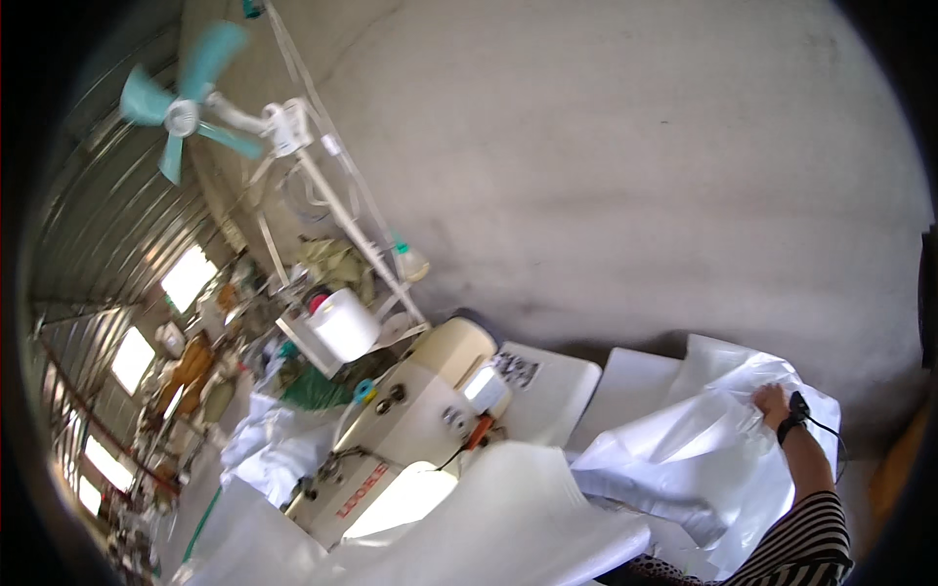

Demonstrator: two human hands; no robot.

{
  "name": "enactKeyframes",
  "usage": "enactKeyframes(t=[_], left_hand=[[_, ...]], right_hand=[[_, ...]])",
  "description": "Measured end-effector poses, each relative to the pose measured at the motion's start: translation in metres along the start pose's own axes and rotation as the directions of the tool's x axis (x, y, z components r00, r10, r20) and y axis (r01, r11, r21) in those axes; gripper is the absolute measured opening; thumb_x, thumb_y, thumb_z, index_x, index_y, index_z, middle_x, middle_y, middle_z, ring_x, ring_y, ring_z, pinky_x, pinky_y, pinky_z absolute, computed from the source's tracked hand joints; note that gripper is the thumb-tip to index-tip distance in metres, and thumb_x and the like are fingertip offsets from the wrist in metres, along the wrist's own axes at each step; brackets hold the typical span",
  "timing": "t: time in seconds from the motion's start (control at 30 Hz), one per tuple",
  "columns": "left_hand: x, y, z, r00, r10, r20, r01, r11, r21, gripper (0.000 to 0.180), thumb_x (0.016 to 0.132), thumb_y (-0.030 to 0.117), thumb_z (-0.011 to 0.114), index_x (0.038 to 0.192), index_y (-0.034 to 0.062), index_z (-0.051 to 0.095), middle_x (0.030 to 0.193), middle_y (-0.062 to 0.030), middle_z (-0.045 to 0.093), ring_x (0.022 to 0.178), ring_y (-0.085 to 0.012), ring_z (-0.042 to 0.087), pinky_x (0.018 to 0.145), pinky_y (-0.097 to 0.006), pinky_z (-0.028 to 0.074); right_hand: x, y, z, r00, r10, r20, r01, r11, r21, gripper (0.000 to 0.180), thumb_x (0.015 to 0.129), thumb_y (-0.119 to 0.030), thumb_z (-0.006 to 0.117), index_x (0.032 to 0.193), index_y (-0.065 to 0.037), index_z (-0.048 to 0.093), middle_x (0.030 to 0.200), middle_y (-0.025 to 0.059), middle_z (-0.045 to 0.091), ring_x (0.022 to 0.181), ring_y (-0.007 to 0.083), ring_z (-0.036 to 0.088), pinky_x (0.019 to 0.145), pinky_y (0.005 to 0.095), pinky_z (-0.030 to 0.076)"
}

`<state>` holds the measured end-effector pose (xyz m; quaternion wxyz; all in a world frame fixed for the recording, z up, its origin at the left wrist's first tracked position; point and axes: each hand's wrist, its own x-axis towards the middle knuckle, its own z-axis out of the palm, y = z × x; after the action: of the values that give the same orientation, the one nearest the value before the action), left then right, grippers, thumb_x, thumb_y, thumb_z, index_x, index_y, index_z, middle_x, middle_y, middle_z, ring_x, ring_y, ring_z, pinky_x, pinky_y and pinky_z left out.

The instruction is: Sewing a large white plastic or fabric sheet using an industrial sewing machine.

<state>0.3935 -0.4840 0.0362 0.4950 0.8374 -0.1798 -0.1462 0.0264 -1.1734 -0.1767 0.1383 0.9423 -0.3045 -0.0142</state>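
Note:
My right hand (772,405) reaches out at the right, its fingers closed on a crumpled white plastic sheet (674,439). A black strap with a cable sits around that wrist, above a striped sleeve. My left hand does not show. Another smooth white sheet (518,498) bulges up in the lower middle, in front of a beige sewing machine (410,405). The machine's needle area is hidden behind it. Dark patterned cloth shows at the lower edge.
A white thread cone (347,325) stands on a holder behind the machine. Above it, a teal fan (182,117) is clamped to a slanted pole. A grey wall (625,176) rises behind. Bundled white material (274,449) and piled goods lie at the left, near bright windows.

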Motion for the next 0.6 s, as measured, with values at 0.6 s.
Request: enactKeyframes(t=[0.6], left_hand=[[-0.426, -0.159, -0.322, 0.3, -0.171, -0.938, 0.865, 0.464, 0.192, 0.047, 0.091, 0.01, 0.062, 0.135, 0.0046, 0.047, 0.133, -0.0144, 0.053, 0.115, -0.0263, 0.053, 0.094, -0.038, 0.045]], right_hand=[[-0.175, -0.57, -0.415, 0.103, -0.936, -0.337, 0.26, -0.301, 0.917, 0.073, 0.095, -0.039, 0.063, 0.146, 0.001, 0.03, 0.134, 0.0187, 0.056, 0.121, 0.0232, 0.056, 0.1, 0.0322, 0.046]])
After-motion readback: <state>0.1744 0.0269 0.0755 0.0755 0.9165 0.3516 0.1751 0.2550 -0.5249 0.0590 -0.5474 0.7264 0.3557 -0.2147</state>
